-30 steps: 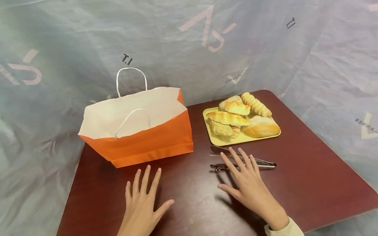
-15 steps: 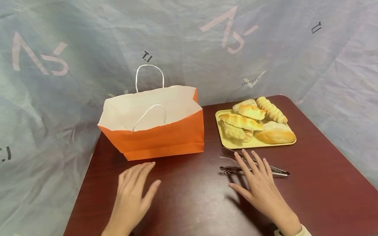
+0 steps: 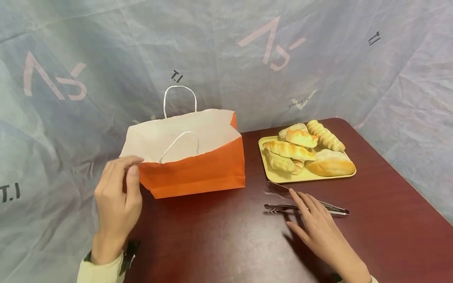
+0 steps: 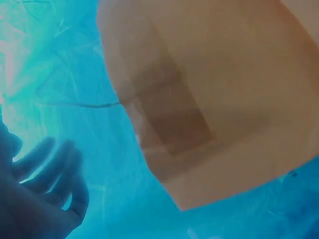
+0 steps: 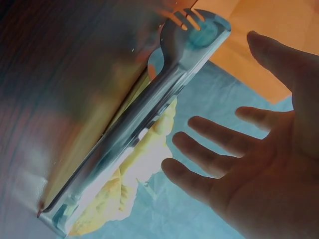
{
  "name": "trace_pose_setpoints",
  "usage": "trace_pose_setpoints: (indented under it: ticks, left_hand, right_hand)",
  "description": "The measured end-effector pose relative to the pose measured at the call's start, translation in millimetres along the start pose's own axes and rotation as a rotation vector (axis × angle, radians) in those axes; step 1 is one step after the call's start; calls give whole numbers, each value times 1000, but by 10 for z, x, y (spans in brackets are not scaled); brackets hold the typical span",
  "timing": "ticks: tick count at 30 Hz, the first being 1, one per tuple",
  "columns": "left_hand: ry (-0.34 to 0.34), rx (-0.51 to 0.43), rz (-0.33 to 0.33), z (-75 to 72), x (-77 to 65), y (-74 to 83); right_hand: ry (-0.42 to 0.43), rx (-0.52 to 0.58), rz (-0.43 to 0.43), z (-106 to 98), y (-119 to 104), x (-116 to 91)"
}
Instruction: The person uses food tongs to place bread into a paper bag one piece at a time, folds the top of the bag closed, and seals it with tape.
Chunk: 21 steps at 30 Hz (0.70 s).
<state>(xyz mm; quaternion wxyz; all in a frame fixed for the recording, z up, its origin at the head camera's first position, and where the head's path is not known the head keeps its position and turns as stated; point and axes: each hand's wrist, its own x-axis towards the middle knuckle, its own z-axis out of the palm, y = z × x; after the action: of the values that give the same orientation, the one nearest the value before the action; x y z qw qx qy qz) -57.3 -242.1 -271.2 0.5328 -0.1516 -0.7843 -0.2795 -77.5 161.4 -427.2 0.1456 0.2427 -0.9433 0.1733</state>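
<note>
An orange paper bag (image 3: 198, 173) with a white inside and white cord handles (image 3: 180, 87) stands upright, its mouth gaping. My left hand (image 3: 118, 196) is raised at the bag's left front corner, its fingers loosely bent. The left wrist view shows a gap between this hand (image 4: 45, 189) and the bag (image 4: 239, 99). Metal serving tongs (image 3: 339, 212) lie spread on the table, partly covered by my right hand (image 3: 322, 228) in the head view. Seen from the right wrist, the fingers of that hand (image 5: 239, 149) are spread beside the tongs (image 5: 119, 134), holding nothing.
Behind the tongs, a yellow tray (image 3: 272, 177) carries several bread rolls and pastries (image 3: 330, 163), some stacked. The dark red table (image 3: 212, 232) meets a grey printed sheet (image 3: 226, 51) hanging behind it.
My left hand has risen and moved left and forward from the table's front to the bag's left corner. The right hand has stayed close over the tongs. The head view has shifted.
</note>
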Motion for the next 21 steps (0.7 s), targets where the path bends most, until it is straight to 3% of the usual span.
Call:
trace_pose_setpoints:
  ticks: [3, 6, 10, 12, 15, 21]
  left_hand:
    - [-116, 17, -46, 86, 156, -106]
    - [-291, 9, -93, 170, 244, -188]
    - [-558, 9, -145, 267, 199, -243]
    - [-648, 32, -148, 296, 116, -248]
    - [-695, 70, -120, 328, -18, -246]
    - [-649, 126, 20, 468, -154, -251]
  right_hand:
    - [5, -21, 8, 4, 55, -29]
    - [1, -44, 30, 4, 117, -63]
    - [-14, -64, 60, -1, 202, -105]
    - [-28, -65, 65, -2, 234, -119]
    - [-42, -65, 61, -3, 264, -132]
    - [-41, -106, 50, -29, 327, -89]
